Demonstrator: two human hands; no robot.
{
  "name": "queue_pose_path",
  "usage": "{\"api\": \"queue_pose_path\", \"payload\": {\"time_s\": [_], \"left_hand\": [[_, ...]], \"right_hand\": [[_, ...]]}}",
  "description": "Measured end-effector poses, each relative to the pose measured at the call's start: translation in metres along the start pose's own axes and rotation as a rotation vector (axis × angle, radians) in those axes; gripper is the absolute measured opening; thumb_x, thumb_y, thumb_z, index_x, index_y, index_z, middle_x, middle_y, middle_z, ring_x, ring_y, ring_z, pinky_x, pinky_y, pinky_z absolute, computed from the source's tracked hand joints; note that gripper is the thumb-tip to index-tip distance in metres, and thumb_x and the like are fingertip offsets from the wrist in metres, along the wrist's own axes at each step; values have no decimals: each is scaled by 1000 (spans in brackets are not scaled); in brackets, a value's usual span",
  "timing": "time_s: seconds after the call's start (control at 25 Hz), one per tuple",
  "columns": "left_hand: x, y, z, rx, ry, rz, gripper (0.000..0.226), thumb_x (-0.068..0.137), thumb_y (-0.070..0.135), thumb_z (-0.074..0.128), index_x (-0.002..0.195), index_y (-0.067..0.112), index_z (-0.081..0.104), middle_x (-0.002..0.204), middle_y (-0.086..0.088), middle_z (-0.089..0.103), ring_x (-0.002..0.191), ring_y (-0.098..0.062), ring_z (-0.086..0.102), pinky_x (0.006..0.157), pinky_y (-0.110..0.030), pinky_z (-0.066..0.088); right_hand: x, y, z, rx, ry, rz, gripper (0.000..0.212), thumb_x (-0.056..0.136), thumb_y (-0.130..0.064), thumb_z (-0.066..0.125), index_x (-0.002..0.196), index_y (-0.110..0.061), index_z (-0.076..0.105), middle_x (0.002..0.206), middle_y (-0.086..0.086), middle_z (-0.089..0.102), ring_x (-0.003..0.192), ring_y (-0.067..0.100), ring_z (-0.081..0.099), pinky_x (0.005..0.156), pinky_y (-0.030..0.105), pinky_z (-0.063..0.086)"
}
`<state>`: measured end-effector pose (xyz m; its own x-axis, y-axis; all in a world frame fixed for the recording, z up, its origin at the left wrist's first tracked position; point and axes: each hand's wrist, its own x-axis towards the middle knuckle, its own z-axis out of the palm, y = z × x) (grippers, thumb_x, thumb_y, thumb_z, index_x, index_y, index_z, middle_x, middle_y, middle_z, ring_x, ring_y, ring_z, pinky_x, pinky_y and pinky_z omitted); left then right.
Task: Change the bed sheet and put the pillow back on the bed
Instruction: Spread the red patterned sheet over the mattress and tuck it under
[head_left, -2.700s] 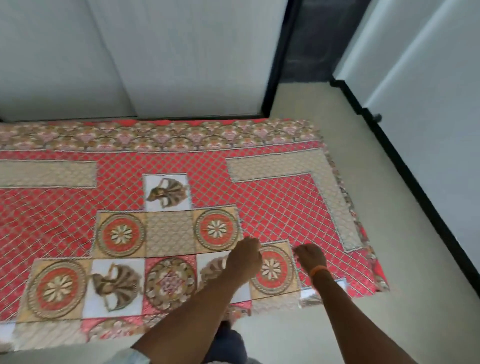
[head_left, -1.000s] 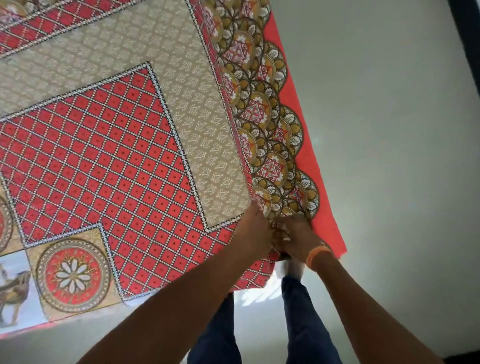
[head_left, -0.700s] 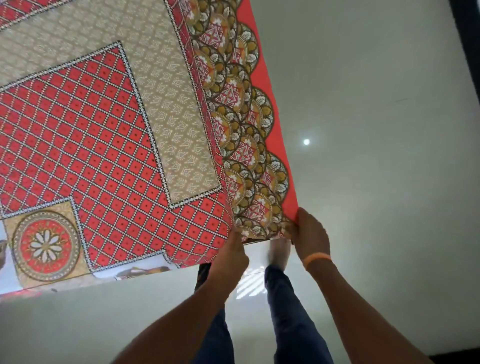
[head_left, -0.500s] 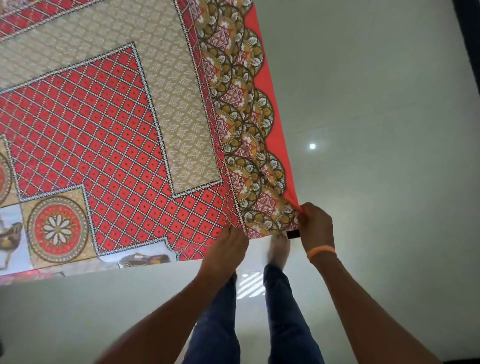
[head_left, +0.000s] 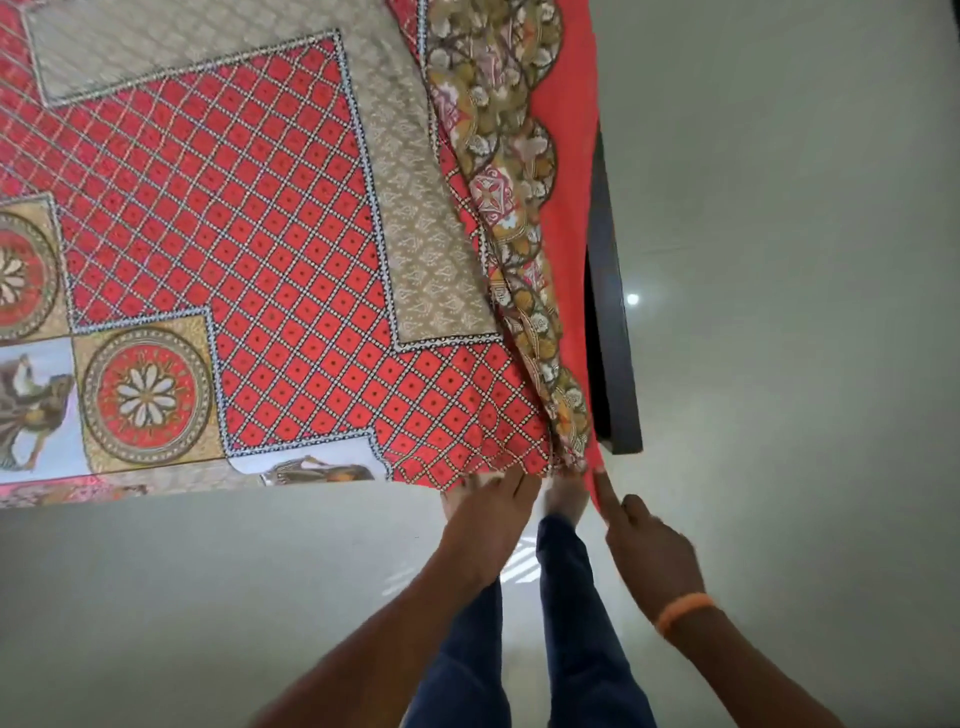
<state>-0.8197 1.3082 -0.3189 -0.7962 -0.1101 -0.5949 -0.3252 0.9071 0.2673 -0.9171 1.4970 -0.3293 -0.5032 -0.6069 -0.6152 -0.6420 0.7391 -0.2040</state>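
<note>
Half a second ago our right hand (head_left: 647, 545) pinched the sheet (head_left: 291, 249) at its corner; now its first finger points straight out along the plain red border, touching the edge, while the other fingers curl loosely and hold nothing. Our left hand (head_left: 488, 519) has flattened too: the fingers lie nearly straight at the lower hem, their tips at the cloth just beyond them, and we cannot tell whether they grip it. The corner between the two hands has bunched into folds, and the flowered border above our right hand now hangs steeply. A dark bed frame (head_left: 613, 322) has come into sight just beyond the right hand, beside the red border. An orange band (head_left: 683, 613) sits on the right wrist. Below both hands lie our blue trouser legs (head_left: 576, 613) and the pale glossy floor (head_left: 805, 364), with a small bright reflection (head_left: 632, 299) beyond the right hand.
</note>
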Motion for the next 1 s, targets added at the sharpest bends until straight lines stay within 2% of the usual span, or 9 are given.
{"api": "queue_pose_path", "payload": {"time_s": [0.08,0.16,0.36,0.48,0.6,0.68,0.76,0.84,1.0], "left_hand": [[-8,0,7,-166,-103,-79,49,87,3,59,134,13,48,133,-5,48,111,-32,59,93,-45,49],[-15,-5,8,-379,-27,-218,41,95,6,46,134,17,48,135,-4,46,121,-30,51,100,-47,44],[-25,-16,1,-444,556,-179,27,89,9,65,114,19,60,114,3,59,100,-15,57,81,-32,57],[-19,-15,3,-654,604,-505,35,90,39,65,120,26,52,120,9,53,109,-12,47,91,-29,48],[-2,-17,4,-914,529,-880,57,71,67,71,106,28,50,105,13,58,99,-14,54,86,-35,49],[11,-19,-2,-1053,544,-1017,50,71,57,78,96,21,54,87,13,59,84,-16,58,73,-30,48],[23,-20,-3,-1068,563,-1073,35,78,41,79,89,14,61,76,12,59,72,-13,56,58,-19,37],[25,-21,3,-1058,579,-1047,25,81,32,79,84,12,64,75,8,64,67,-9,58,55,-14,36],[23,-28,7,-1248,551,-1074,15,76,17,82,76,10,69,72,1,71,66,-14,66,66,-28,52]], "right_hand": [[22,-13,0,-6,-97,55,80,94,-21,51,156,-25,1,110,7,57,81,24,66,64,33,50],[51,-28,-6,-40,-170,173,63,99,-19,38,154,-20,9,118,8,57,97,30,66,79,38,52],[90,-51,-13,1,-201,370,33,98,-16,40,129,-11,51,119,7,65,107,29,66,88,40,50],[84,-54,-3,49,92,311,22,93,-17,55,111,-10,65,110,13,61,98,32,65,85,39,51],[89,-66,20,612,327,277,32,84,-22,71,110,-8,61,120,13,55,105,30,60,90,38,54],[101,-87,25,805,276,254,69,76,-41,74,133,-19,43,136,4,47,118,27,57,92,46,55],[111,-112,26,627,202,244,91,77,-49,74,148,-30,21,152,0,33,122,28,56,95,52,51],[123,-120,24,489,96,194,73,89,-36,66,149,-30,24,151,4,36,114,31,61,90,47,51],[148,-82,20,432,87,188,22,92,-19,56,113,-21,61,108,13,67,95,37,67,81,42,56]]}}
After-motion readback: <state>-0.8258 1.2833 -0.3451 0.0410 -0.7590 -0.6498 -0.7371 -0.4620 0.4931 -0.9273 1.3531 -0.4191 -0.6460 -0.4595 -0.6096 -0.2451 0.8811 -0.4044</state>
